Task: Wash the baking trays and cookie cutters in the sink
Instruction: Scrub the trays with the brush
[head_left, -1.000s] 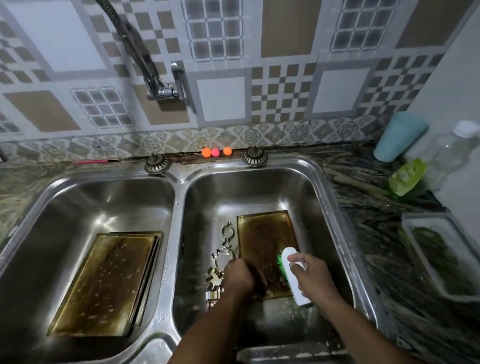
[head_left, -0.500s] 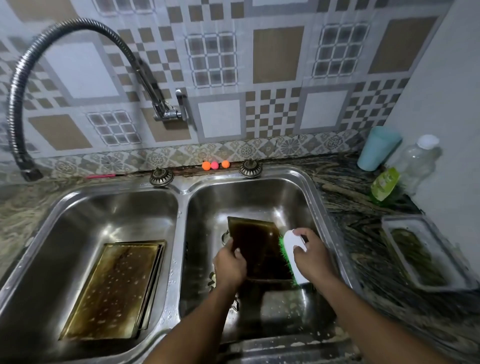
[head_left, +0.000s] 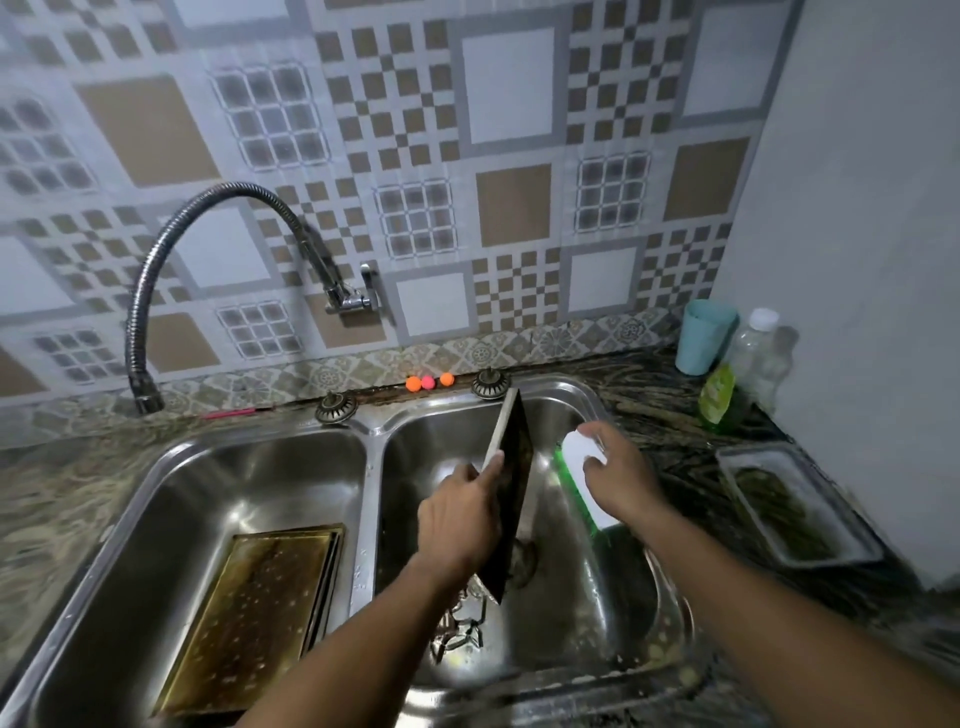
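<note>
Baking trays (head_left: 254, 597) are seen stacked flat on the floor of the left basin, brown-stained and dotted with suds, below the flexible faucet (head_left: 156, 291), from which no water is seen running. In the right basin (head_left: 670, 613) a third, dark baking tray (head_left: 511, 483) is held up on edge, its top corner reaching the basin's back rim; it is clamped by the left hand (head_left: 457, 519), thumb along one face and fingers hidden behind. Cookie cutters (head_left: 462, 631) lie tangled on the basin floor just below that wrist. To the right, a white scrubbing brush (head_left: 584, 467) with green bristles is gripped by the right hand (head_left: 618, 478), bristles turned toward the tray but apart from it. On the counter's right edge a rectangular dish (head_left: 795, 509) is set, and in the back right corner a teal cup (head_left: 704, 338) and a detergent bottle (head_left: 719, 395).

A slip is judged the main risk: a wet, soapy tray pinched by one edge could be twisted out of the grip by brush pressure and dropped onto the cutters, bending them.
</note>
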